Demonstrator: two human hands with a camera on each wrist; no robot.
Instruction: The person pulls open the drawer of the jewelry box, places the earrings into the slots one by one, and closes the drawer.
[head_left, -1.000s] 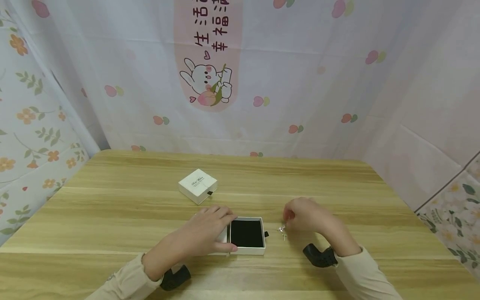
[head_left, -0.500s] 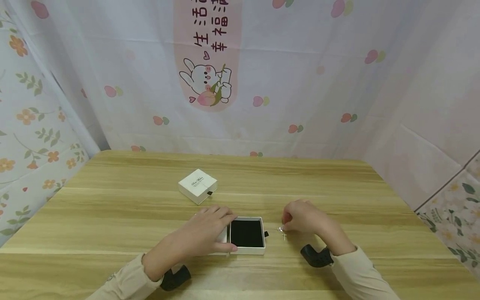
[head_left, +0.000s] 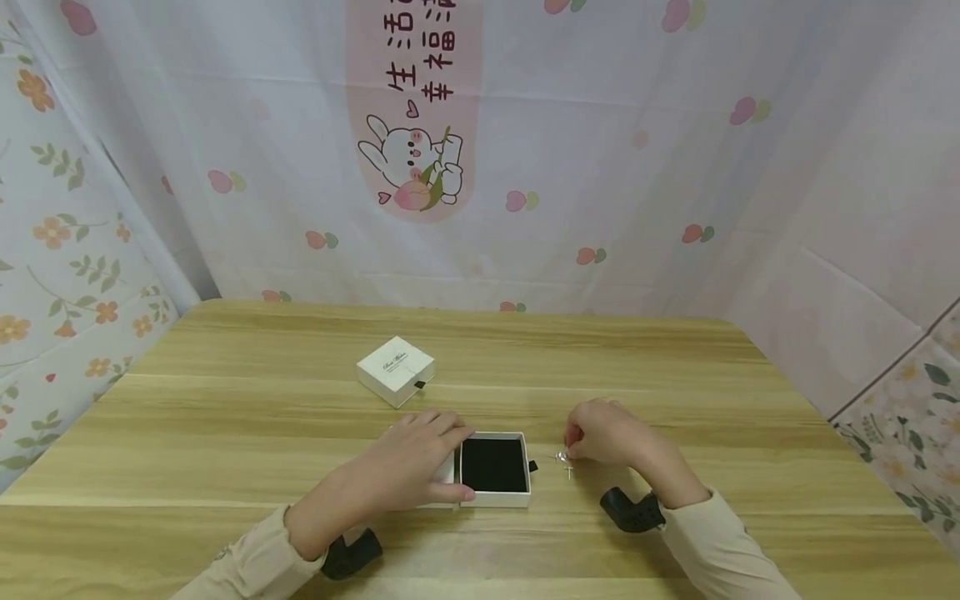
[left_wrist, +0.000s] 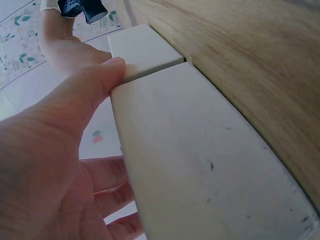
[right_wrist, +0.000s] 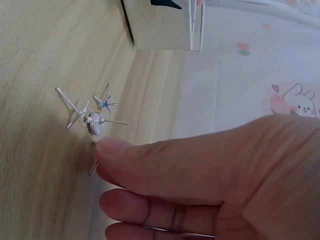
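A white jewelry box with a black-lined drawer pulled partly out lies on the wooden table. My left hand grips its sleeve, thumb on the near side and fingers over the far side. Right of the drawer, my right hand is down at several small silver stud earrings. One of them has a blue star-shaped front. Thumb and forefinger pinch among the studs, and a thin post sticks out below the thumb. What lies between these fingertips is mostly hidden.
A second white box with printed lettering and a black pull tab stands closed behind the left hand. Bare wood table stretches behind the hands, up to a patterned curtain. Black wrist mounts hang below the wrists.
My right hand has shifted slightly left, its fingertips coming in closer on the earrings. The left hand and both boxes have stayed put.
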